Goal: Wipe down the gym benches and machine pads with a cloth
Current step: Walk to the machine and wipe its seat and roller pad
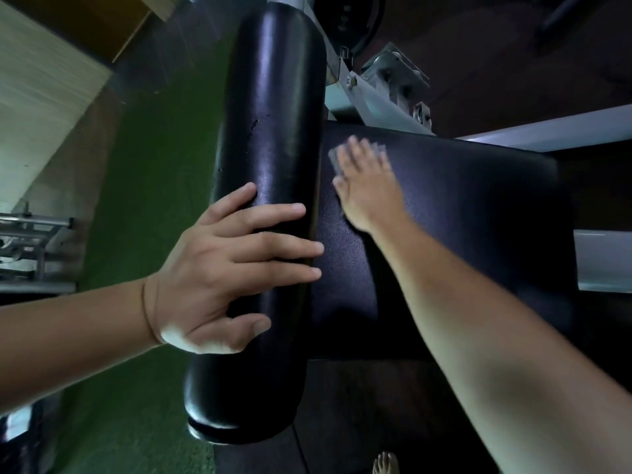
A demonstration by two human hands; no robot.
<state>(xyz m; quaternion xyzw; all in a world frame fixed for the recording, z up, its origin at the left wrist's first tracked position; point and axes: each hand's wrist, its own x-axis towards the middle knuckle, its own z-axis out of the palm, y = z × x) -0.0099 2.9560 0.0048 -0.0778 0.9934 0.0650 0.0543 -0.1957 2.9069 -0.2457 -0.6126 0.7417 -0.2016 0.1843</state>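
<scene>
Two straight-fingered hands: left hand (219, 278) rests on roller pad (273, 114); blurred right hand (367, 186) presses mostly hidden cloth (334, 162).

Roller pad (270, 148), centre: glossy black. Flat pad (461, 234), 3 o'clock: black, fine pebbled grain. Cloth (334, 159), 12 o'clock: pale grey. Floor (143, 234), 9 o'clock: dark green. Wall panel (34, 107), 10 o'clock: pale, streaked grain.

The roller pad (270, 114) is smooth, shiny black leather-like stuff with small scratches. The flat pad (461, 206) looks finely grainy. The frame (393, 73) is pale metal. The green floor (143, 165) looks rough.
</scene>
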